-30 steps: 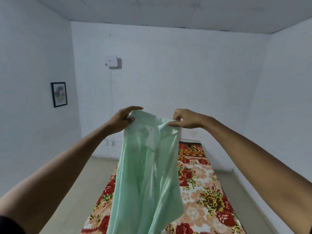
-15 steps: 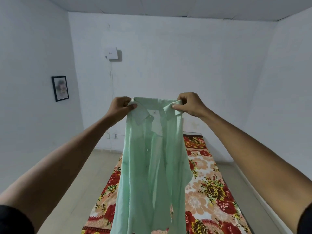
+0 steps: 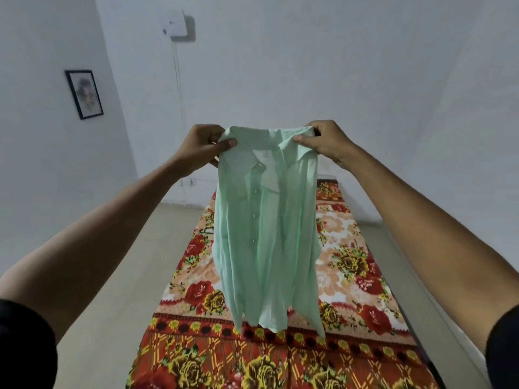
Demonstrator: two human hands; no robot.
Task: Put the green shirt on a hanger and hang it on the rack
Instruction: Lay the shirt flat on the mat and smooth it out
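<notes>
While held up above the floral bedspread, the green shirt is pinched at its shoulders by closed fingers; left hand at ten o'clock, right hand at two.

shirt: pale green, button-front, held up by the shoulders, collar on top, hem hanging free above the bed
left hand: pinching the shirt's left shoulder, thumb on the front
right hand: pinching the right shoulder, thumb on the front
arms: both stretched forward, dark sleeves at the frame's lower corners
bed: red and yellow floral cover, runs to the far wall
picture: black frame, left wall
box: white, high on the far wall
</notes>
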